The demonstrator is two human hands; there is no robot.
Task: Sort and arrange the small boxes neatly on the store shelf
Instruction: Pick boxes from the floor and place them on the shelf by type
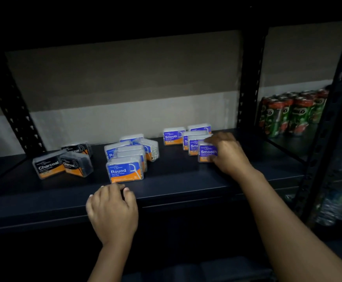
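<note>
The scene is dim and slightly blurred, so small print on the boxes cannot be read. Behind the front Round box (125,170) at centre frame, several more are half hidden, one tilted. Three Charcoal boxes (49,166) are seen at centre left. At centre right, the front Smooth box (206,152) is pinched by the right hand (227,153), whose fingers cover its right edge; others are lined up behind it. The left hand (113,210) is rested at the front edge of the shelf (176,180), just below the Round box, fingers loosely curled and holding nothing. Bare shelf is left along the front. Cans (294,112) are seen at upper right, partly hidden by posts.
</note>
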